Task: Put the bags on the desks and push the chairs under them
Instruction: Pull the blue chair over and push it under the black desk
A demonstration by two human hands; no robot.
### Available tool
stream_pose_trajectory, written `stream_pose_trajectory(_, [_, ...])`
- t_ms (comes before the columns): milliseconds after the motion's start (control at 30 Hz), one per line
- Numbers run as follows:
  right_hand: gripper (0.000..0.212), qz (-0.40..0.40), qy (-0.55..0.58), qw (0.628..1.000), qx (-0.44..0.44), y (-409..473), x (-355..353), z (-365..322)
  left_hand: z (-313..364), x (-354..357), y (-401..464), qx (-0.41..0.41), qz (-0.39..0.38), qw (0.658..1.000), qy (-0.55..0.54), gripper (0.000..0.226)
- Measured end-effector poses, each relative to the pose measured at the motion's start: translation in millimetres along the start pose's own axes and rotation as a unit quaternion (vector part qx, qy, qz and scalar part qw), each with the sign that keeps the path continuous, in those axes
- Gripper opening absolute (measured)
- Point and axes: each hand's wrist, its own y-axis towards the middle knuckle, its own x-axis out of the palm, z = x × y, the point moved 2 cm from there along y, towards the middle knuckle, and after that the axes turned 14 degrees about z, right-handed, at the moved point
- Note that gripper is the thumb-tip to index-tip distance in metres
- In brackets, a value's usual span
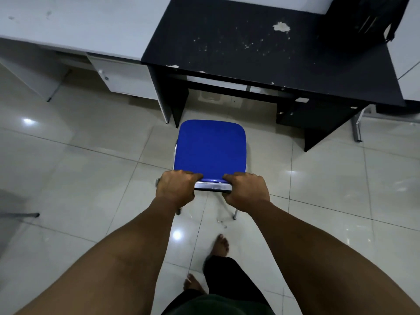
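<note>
A blue-seated chair [210,148] with a metal frame stands on the tiled floor just in front of the black desk [238,42], its seat outside the desk's knee space. My left hand [177,189] grips the left end of the chair's backrest top. My right hand [246,192] grips the right end. A black bag [359,23] lies on the far right corner of the black desk, partly cut off by the frame.
A white desk [75,21] with a drawer unit [122,76] adjoins the black desk on the left. Another white surface [406,48] is at the right edge. A metal leg [20,215] pokes in at the left. My bare feet [221,244] are behind the chair.
</note>
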Motion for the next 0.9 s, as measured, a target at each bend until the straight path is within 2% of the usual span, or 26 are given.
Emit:
stream_pose_trajectory(400, [0.035,-0.029,0.002,0.999,0.039,95,8,39,-33,9,107,0.01,-0.001,1.0,-0.004,0.036])
stream_pose_trajectory(900, [0.043,-0.013,-0.009,0.998,0.053,202,17,81,-70,16,228,0.041,0.001,0.999,-0.03,0.036])
